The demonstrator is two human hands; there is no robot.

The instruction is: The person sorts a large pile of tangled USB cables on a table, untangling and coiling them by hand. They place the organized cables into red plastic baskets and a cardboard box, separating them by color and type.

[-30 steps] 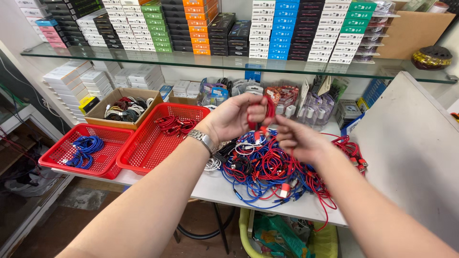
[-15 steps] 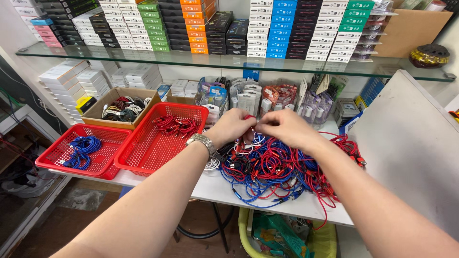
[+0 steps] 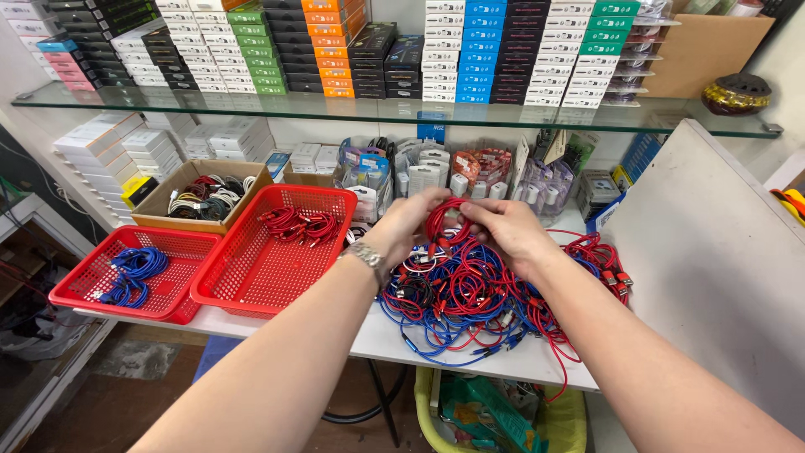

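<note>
Both hands meet over a tangled pile of red and blue cables on the white table. My left hand, with a metal watch on the wrist, and my right hand together hold a coiled red cable just above the pile. To the left stands a red basket with a few red cables at its back. Further left a second red basket holds blue cables.
A cardboard box of black and white cables sits behind the baskets. Packaged accessories line the wall. A glass shelf above carries stacked coloured boxes. A white board leans at the right. A yellow bin stands under the table.
My hands dipped to the pile and lifted again. The red cable between them is now wound into a rounder coil, held slightly left of where it was.
</note>
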